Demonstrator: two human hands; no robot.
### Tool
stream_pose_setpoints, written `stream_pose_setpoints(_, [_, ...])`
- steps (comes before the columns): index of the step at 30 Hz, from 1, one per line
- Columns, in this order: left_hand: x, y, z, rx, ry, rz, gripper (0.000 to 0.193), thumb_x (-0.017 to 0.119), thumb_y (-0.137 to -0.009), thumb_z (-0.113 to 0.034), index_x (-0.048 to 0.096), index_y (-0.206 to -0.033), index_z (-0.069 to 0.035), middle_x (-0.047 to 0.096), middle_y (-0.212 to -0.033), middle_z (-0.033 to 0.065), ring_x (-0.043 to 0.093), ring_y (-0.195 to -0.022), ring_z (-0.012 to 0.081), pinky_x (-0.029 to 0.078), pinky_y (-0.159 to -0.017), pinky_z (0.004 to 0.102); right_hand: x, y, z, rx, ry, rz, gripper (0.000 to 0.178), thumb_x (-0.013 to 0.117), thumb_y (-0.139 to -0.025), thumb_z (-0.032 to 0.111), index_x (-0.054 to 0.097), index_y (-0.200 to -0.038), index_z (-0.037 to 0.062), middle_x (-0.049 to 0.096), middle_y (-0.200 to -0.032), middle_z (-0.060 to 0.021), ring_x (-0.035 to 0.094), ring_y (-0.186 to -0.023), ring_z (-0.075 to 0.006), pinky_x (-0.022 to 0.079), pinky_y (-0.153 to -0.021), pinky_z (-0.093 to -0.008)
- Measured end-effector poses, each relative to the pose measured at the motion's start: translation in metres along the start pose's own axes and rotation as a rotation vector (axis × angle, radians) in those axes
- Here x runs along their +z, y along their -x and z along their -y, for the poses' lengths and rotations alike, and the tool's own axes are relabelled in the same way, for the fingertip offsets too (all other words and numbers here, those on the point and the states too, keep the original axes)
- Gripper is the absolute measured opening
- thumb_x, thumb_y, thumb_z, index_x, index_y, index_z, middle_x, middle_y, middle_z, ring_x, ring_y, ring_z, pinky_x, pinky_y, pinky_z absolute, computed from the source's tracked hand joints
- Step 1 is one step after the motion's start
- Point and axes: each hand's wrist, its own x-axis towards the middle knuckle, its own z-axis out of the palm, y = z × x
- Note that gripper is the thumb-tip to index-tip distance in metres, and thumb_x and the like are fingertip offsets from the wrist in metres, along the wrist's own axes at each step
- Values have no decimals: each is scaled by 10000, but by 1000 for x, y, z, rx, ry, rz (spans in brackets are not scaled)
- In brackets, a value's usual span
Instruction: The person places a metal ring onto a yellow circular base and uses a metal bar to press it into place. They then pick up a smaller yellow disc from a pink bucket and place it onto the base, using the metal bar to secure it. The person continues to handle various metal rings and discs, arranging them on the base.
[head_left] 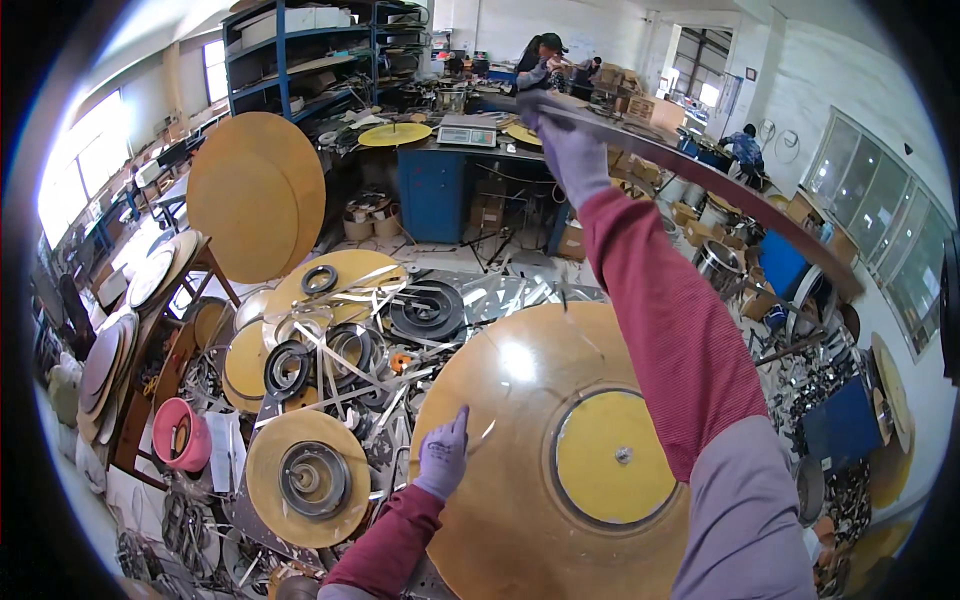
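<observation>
With the right hand (566, 150) gripping a long metal strip (720, 185) overhead and the left hand (443, 455) resting open-fingered on the big disc (520, 400), the springy strip could whip loose.

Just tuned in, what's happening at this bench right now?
A person in purple gloves works over a large round wooden disc with a yellow centre plate. The left hand rests on the disc's left edge. The raised right hand grips a long curved metal strip. Metal offcuts litter the surroundings.
</observation>
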Motion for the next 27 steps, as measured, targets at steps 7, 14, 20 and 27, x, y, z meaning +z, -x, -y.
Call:
stream_pose_setpoints(7, [1, 30, -13, 10, -14, 64, 558, 602, -770, -91, 469, -1311, -68, 606, -1099, 101, 581, -1016, 269, 432, -902, 418, -6, 112, 20, 328, -265, 793, 188, 646, -811, 225, 698, -876, 57, 648, -711, -80, 602, -656, -131, 505, -637, -318])
stream_pose_setpoints(14, [-80, 69, 49, -84, -316, 243, 1023, 805, -578, -534, 385, -1378, -53, 386, -1393, 220, 338, -1308, 406, 175, -1125, 519, -189, 262, -69, 860, 166, 597, 170, 500, -818, 21, 670, -828, 10, 658, -745, -68, 604, -661, -114, 499, -637, -274])
stream_pose_setpoints(20, [-80, 77, 182, -277, -251, 2, 853, 827, -590, -383, 485, -1299, -56, 511, -1251, 193, 442, -1209, 367, 264, -1078, 508, -373, 374, -71, 765, 595, 349, 163, 541, -795, 66, 694, -841, 32, 633, -666, -27, 571, -519, -130, 464, -503, -268])
stream_pose_setpoints(27, [-49, 74, 192, -335, -383, -3, 550, 726, -728, -153, 557, -1248, -97, 662, -928, 147, 596, -892, 328, 411, -909, 415, -433, 415, -35, 1365, 454, 157, 184, 653, -776, 106, 709, -914, -3, 672, -755, -46, 609, -581, -121, 479, -543, -256])
